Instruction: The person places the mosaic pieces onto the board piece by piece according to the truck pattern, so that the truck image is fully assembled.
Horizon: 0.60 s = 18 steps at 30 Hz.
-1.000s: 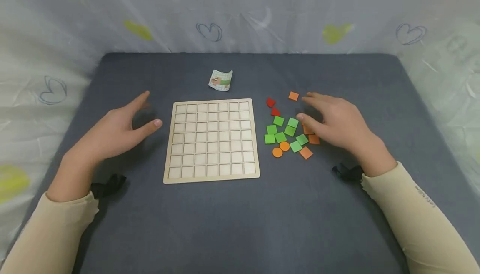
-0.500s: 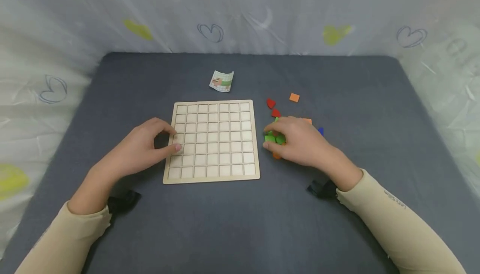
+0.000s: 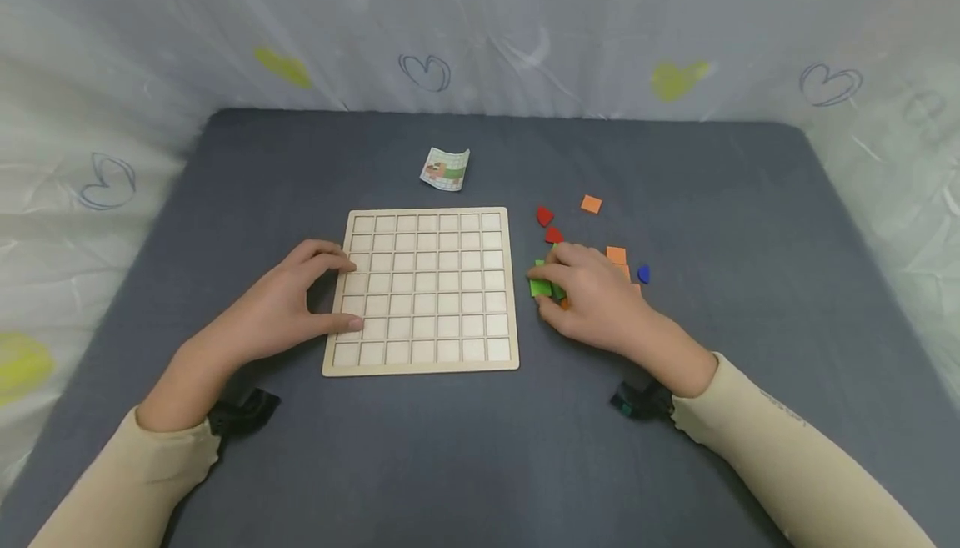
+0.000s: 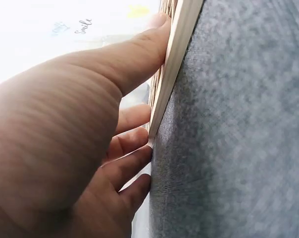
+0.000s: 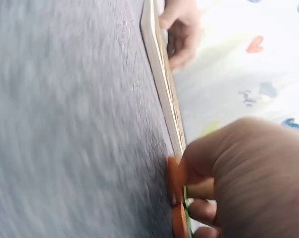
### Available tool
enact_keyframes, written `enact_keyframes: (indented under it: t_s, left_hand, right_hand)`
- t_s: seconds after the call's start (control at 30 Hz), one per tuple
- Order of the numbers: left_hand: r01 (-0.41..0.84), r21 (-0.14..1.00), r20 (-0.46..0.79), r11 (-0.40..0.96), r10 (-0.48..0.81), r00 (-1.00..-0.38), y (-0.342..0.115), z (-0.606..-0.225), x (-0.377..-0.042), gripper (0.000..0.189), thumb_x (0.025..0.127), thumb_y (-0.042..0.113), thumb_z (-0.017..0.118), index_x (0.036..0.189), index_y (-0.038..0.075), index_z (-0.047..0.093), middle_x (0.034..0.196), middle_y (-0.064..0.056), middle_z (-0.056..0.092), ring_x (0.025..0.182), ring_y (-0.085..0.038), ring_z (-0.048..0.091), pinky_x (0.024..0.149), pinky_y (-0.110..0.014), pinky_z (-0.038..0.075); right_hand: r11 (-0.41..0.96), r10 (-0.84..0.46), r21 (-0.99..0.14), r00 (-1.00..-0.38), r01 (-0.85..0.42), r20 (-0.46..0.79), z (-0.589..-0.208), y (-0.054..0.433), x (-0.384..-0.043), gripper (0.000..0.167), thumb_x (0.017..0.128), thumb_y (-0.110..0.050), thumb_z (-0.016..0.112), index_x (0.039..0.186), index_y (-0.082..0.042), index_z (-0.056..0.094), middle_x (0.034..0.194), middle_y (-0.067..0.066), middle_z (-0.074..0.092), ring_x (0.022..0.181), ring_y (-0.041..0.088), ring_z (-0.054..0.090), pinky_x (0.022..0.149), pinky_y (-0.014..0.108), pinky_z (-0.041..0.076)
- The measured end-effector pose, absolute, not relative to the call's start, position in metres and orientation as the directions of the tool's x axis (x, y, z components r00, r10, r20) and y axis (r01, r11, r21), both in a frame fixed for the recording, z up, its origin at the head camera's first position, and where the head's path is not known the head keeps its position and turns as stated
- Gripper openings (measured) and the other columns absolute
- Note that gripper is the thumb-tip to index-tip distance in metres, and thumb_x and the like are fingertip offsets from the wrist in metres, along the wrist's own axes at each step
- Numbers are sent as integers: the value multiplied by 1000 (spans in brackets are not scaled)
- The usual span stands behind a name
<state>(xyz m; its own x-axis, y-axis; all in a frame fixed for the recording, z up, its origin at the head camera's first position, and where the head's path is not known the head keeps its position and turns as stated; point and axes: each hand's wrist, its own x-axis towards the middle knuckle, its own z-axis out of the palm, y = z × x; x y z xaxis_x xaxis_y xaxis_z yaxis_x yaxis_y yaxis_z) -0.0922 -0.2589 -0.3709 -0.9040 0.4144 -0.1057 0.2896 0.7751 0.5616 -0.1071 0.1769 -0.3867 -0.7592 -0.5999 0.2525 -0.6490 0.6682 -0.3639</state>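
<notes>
My left hand (image 3: 285, 306) rests at the left side of a square wooden grid board (image 3: 420, 369). Thumb and forefinger lie on its edge, spread apart; the left wrist view shows the thumb (image 4: 144, 47) extended along the rim. Over a cluster of small flat tiles to the board's right, my right hand (image 3: 596, 294) has its fingers bent down. A green square tile (image 3: 540, 288) shows in the gap between its thumb and forefinger; I cannot tell whether they pinch it. The right wrist view shows the thumb beside an orange round piece (image 5: 174, 181). Other tiles are hidden under this hand.
Two red pieces (image 3: 545, 216) and an orange square tile (image 3: 591, 204) lie beyond the right hand. More orange tiles (image 3: 617, 255) and a blue piece (image 3: 643, 274) are at its right. A small printed picture card (image 3: 446, 170) lies behind the board on the dark tabletop (image 3: 465, 456).
Both hands have come inward: the left from beside the board onto its left edge, the right from the tiles' far side over the green ones. The blue piece has come into sight.
</notes>
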Motion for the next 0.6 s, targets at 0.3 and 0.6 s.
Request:
enact_keyframes:
  t_s: [0.3, 0.6]
  left_hand:
    - [332, 532, -45, 779, 417, -908, -268, -370, -90, 83, 85, 51, 95, 150, 12, 62, 159, -11, 51, 147, -39, 49, 110, -63, 49]
    - [372, 557, -39, 742, 471, -881, -283, -373, -97, 74, 80, 49, 99, 139, 14, 71, 159, 0, 54, 147, -32, 51, 112, -58, 49]
  right_hand:
    - [599, -615, -361, -699, -715, 365, -393, 172, -110, 18, 91, -11, 75, 108, -7, 81, 105, 4, 67, 86, 22, 57, 79, 40, 51]
    - [554, -598, -380, -671, -741, 438, -393, 167, -106, 23, 94, -11, 75, 115, -6, 83, 105, 3, 71, 88, 21, 61, 75, 39, 49]
